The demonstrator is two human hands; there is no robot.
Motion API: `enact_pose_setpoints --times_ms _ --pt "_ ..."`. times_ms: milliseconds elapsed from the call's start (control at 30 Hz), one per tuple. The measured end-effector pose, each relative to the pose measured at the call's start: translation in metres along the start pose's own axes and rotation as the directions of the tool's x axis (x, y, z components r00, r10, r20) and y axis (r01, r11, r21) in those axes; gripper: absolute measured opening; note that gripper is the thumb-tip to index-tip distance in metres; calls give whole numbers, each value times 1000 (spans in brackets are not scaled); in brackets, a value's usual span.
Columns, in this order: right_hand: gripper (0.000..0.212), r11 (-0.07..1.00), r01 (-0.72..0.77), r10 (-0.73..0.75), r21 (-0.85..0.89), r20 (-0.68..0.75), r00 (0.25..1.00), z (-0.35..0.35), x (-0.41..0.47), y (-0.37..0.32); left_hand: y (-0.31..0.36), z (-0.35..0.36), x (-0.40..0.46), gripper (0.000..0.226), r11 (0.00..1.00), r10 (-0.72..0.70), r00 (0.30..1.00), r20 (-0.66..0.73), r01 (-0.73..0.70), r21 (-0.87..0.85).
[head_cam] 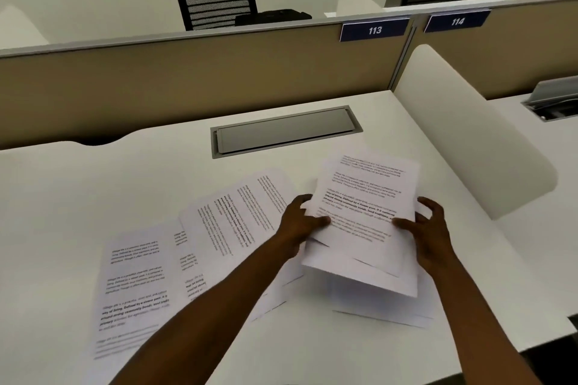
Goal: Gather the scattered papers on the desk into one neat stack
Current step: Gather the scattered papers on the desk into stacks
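Note:
A loose bundle of printed sheets (pixel 362 197) is held tilted above the white desk (pixel 93 184), right of centre. My left hand (pixel 300 222) grips its left edge and my right hand (pixel 428 228) grips its right edge, thumbs on top. The sheets in the bundle are uneven at the bottom. Another printed sheet (pixel 237 222) lies flat to the left of my left hand, partly under my forearm. A further sheet (pixel 134 287) lies at the near left, overlapped by its neighbour. More white paper (pixel 381 306) rests on the desk beneath the bundle.
A grey cable hatch (pixel 284 131) is set into the desk behind the papers. A beige partition (pixel 187 78) with labels 113 and 114 closes the back. A white rounded divider (pixel 469 141) stands at the right. Black chairs stand beyond the partition.

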State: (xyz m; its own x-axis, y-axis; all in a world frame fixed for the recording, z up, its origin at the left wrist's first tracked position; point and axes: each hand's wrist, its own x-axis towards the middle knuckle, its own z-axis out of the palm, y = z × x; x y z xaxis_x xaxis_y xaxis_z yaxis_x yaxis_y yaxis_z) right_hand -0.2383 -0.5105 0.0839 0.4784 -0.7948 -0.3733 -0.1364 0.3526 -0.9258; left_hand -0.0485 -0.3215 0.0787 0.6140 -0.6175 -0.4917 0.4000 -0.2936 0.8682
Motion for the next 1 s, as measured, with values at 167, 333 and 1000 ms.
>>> enact_pose_setpoints --times_ms 167,333,1000 --pt "64 956 65 -95 -286 -92 991 -30 20 8 -20 44 3 77 981 -9 1000 20 4 196" --pt "64 752 53 -143 -658 -83 986 -47 26 26 -38 61 3 82 860 24 997 69 -56 507" --pt "76 923 -383 385 -41 130 914 185 -55 84 -24 -182 30 78 335 200 950 -241 165 928"
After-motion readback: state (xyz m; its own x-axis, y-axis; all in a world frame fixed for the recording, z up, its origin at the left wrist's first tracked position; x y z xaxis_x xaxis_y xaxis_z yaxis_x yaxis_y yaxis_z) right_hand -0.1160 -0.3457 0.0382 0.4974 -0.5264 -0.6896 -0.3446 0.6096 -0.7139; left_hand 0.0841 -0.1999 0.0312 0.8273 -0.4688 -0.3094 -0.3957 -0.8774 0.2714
